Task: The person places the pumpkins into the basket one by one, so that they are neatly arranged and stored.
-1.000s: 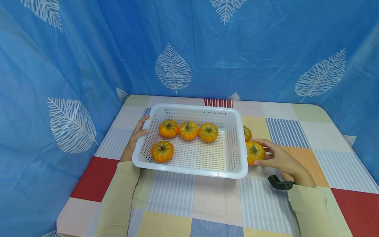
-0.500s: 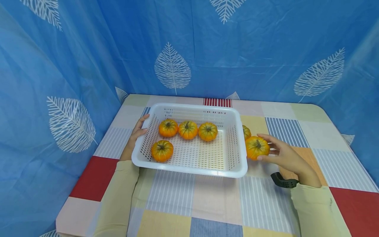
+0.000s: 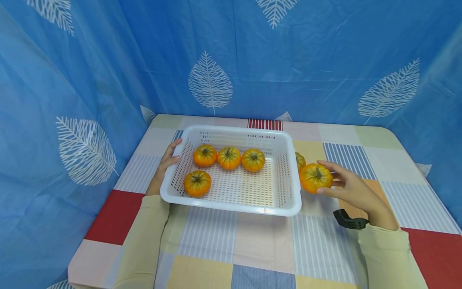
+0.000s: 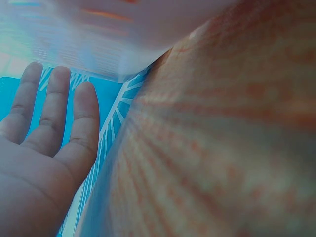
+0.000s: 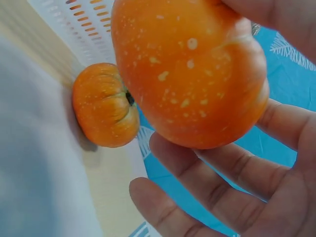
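Observation:
My right hand (image 3: 350, 186) holds a small orange pumpkin (image 3: 315, 178) between thumb and fingers, just right of the white plastic basket (image 3: 231, 209). From the right wrist, this pumpkin (image 5: 190, 74) looks raised off the tablecloth, and a second pumpkin (image 5: 106, 104) sits on the cloth beyond it. The basket's right wall partly hides that second pumpkin (image 3: 300, 161) in the head view. My left hand (image 3: 164, 166) rests against the basket's left side, fingers fairly straight; the left wrist view shows its fingers (image 4: 85, 116) reaching up to the basket wall (image 4: 103, 44).
Inside the basket, a row of pumpkins (image 3: 229, 158) lies along the back, with one more pumpkin (image 3: 197, 183) at front left. A patchwork cloth (image 3: 263, 249) covers the table. Blue leaf-print curtains (image 3: 310, 60) hang behind and on the left.
My right hand has lifted the pumpkin off the cloth and moved it slightly to the right and away from the basket wall. The left hand and basket have stayed put.

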Action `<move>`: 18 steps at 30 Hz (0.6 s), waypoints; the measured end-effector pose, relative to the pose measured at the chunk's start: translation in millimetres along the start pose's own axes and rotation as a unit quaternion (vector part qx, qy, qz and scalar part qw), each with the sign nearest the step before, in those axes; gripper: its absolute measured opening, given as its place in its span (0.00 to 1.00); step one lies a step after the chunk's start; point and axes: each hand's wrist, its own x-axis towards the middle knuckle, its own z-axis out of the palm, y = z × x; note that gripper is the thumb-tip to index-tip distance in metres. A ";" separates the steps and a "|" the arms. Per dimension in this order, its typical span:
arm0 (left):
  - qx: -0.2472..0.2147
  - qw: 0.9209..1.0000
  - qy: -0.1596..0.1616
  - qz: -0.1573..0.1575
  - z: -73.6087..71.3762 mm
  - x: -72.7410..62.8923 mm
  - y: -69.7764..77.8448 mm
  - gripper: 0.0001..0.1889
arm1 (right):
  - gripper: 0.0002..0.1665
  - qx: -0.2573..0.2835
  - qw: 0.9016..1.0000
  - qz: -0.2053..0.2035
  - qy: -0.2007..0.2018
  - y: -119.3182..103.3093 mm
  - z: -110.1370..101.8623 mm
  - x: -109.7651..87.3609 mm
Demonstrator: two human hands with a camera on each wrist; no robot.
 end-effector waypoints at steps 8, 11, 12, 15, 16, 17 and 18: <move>0.001 1.000 0.005 -0.002 1.0 0.3 -0.2 0.33 | 0.47 0.010 0.999 -0.041 0.020 -1.5 0.4 -1.6; 0.005 1.000 0.004 -0.001 1.3 0.5 -0.4 0.33 | 0.47 0.012 0.998 -0.050 0.027 -2.0 0.6 -1.5; 0.006 1.000 0.003 -0.001 1.3 0.6 -0.5 0.33 | 0.47 0.013 0.998 -0.053 0.028 -2.2 0.6 -1.3; 0.008 1.000 0.007 0.000 1.2 0.5 -0.7 0.33 | 0.46 0.012 0.998 -0.061 0.033 -3.0 0.6 -1.0; 0.009 1.000 0.010 -0.001 1.1 0.4 -0.9 0.33 | 0.46 0.010 0.997 -0.063 0.034 -3.4 0.6 -0.9; 0.010 1.000 0.012 -0.001 1.1 0.4 -0.9 0.34 | 0.47 0.008 0.997 -0.065 0.034 -3.8 0.6 -0.9; 0.011 1.000 0.014 -0.001 1.0 0.3 -0.9 0.34 | 0.47 0.006 0.997 -0.066 0.035 -4.2 0.6 -0.9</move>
